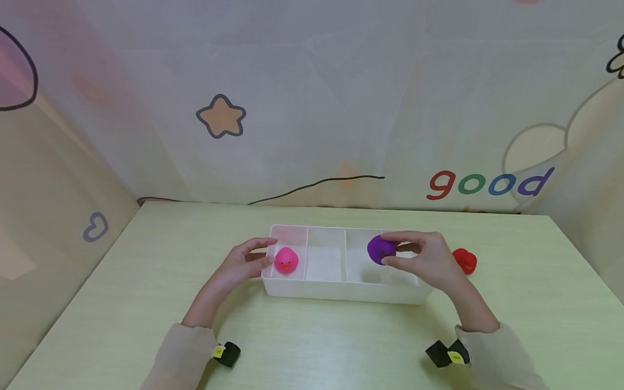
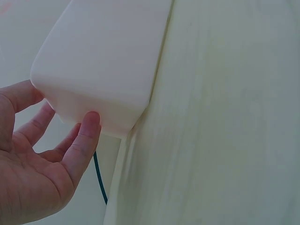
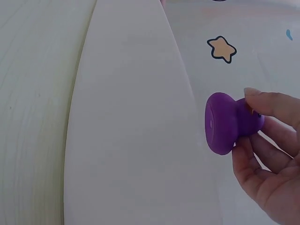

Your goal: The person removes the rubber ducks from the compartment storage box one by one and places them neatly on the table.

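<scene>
Left hand (image 1: 247, 260) grips white tray (image 1: 341, 292) by left end, pink duck (image 1: 286, 261) inside — right hand (image 1: 431, 257) pinches purple toy (image 1: 379, 250) above tray. Red toy (image 1: 465, 261) — toward surface (image 1: 312, 346)'s far right corner.

The tray (image 1: 341, 292) is showing plain white, and the duck (image 1: 286, 257) is glowing hot pink with an orange bill (image 1: 286, 265). The purple toy (image 1: 379, 250) is looking deep and even, the red toy (image 1: 465, 261) bright. The table (image 1: 317, 341) is wearing a streaky pale yellow-green. The sleeves (image 1: 182, 349) are looking pale beige, the wrist boxes (image 1: 231, 355) mostly black. On the greyish wall (image 1: 341, 108), a dark-outlined star (image 1: 221, 116) is showing orange, and "good" (image 1: 491, 185) is running red, green, blue, purple.
</scene>
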Motion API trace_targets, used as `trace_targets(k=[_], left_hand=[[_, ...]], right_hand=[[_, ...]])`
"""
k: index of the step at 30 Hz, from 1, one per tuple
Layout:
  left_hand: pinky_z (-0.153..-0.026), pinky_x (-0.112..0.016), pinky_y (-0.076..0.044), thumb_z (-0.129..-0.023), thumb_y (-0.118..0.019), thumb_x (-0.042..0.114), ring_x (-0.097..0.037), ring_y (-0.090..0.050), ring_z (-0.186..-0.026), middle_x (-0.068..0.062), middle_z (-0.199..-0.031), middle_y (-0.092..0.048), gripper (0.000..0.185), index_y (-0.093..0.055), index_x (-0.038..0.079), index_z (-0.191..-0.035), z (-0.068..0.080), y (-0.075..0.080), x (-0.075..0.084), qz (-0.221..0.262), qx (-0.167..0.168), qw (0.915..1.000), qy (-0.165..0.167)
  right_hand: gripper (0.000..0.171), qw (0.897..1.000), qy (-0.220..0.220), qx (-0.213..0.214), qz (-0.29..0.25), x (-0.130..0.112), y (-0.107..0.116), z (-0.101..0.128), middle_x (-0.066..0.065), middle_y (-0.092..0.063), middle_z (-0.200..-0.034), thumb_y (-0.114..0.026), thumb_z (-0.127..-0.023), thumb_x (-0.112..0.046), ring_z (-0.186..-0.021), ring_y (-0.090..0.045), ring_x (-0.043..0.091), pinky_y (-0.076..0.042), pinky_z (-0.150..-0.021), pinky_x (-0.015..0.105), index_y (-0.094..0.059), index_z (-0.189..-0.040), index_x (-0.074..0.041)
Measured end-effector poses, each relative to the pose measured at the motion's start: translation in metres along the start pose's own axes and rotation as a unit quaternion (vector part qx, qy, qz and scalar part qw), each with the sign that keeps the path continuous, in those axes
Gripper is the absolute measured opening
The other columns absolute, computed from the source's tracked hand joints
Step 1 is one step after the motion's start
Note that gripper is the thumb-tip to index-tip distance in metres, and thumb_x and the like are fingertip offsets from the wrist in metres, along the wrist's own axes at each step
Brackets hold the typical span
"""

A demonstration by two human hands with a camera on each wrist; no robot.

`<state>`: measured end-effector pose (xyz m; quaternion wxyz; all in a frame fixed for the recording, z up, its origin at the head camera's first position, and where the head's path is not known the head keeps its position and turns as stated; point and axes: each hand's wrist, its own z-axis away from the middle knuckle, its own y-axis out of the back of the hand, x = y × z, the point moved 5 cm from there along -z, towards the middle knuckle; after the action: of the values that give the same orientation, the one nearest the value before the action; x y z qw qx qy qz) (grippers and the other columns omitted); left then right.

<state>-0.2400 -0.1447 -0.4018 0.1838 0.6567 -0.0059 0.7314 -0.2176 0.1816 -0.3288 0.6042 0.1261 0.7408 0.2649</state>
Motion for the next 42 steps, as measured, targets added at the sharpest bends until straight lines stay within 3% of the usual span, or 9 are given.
trace_targets(k=[6, 11, 17, 19, 27, 42], left_hand=[[-0.082, -0.038, -0.051, -0.088, -0.058, 0.011, -0.031, -0.048, -0.113, -0.014, -0.134, -0.04, 0.042, -0.049, 0.011, -0.129, 0.0, 0.0, 0.0, -0.001, -0.001, 1.0, -0.001], [-0.083, -0.038, -0.05, -0.088, -0.058, 0.011, -0.032, -0.048, -0.114, -0.014, -0.135, -0.04, 0.043, -0.049, 0.011, -0.129, 0.0, 0.0, 0.001, 0.002, -0.002, 1.0, -0.001], [-0.083, -0.039, -0.05, -0.087, -0.06, 0.013, -0.032, -0.047, -0.114, -0.014, -0.134, -0.041, 0.044, -0.049, 0.011, -0.13, 0.001, -0.001, 0.002, 0.001, -0.002, 1.0, 0.001], [-0.083, -0.039, -0.05, -0.087, -0.06, 0.013, -0.032, -0.047, -0.115, -0.013, -0.134, -0.042, 0.044, -0.049, 0.012, -0.13, 0.001, -0.001, 0.002, 0.0, 0.0, 1.0, 0.004], [-0.083, -0.039, -0.05, -0.088, -0.059, 0.012, -0.033, -0.045, -0.115, -0.014, -0.133, -0.042, 0.043, -0.049, 0.011, -0.129, 0.0, 0.0, 0.001, 0.004, 0.0, 1.0, 0.003], [-0.082, -0.039, -0.051, -0.088, -0.058, 0.011, -0.034, -0.046, -0.115, -0.015, -0.132, -0.042, 0.043, -0.048, 0.009, -0.13, -0.001, 0.0, 0.001, -0.001, 0.001, 1.0, 0.0]], right_hand=[[0.04, 0.999, -0.004, 0.021, 0.026, 0.008, 0.023, 0.007, 0.02, -0.062, -0.111, -0.073, -0.076, -0.011, -0.093, -0.061, 0.027, -0.052, -0.068, 0.022, -0.063, -0.113, 0.001], [0.043, 0.998, -0.011, 0.048, 0.032, 0.018, 0.042, 0.013, 0.018, -0.063, -0.109, -0.074, -0.075, -0.015, -0.085, -0.061, 0.003, -0.053, -0.064, 0.022, -0.062, -0.113, 0.003], [0.049, 0.996, -0.034, 0.08, 0.035, 0.033, 0.064, 0.02, -0.021, -0.063, -0.091, -0.074, -0.076, -0.023, -0.076, -0.061, -0.003, -0.051, -0.06, 0.021, -0.06, -0.116, 0.003], [0.05, 0.995, -0.038, 0.084, 0.037, 0.039, 0.071, 0.023, -0.027, -0.06, -0.088, -0.073, -0.077, -0.023, -0.076, -0.061, -0.003, -0.051, -0.063, 0.019, -0.059, -0.117, 0.003], [0.052, 0.991, -0.079, 0.088, 0.063, 0.063, 0.099, 0.033, -0.033, -0.053, -0.089, -0.07, -0.08, -0.027, -0.076, -0.057, -0.01, -0.048, -0.066, 0.013, -0.055, -0.122, 0.001], [0.051, 0.987, -0.089, 0.104, 0.083, 0.098, 0.135, 0.044, -0.038, -0.048, -0.088, -0.068, -0.081, -0.025, -0.075, -0.053, -0.015, -0.045, -0.064, 0.008, -0.054, -0.123, 0.001]])
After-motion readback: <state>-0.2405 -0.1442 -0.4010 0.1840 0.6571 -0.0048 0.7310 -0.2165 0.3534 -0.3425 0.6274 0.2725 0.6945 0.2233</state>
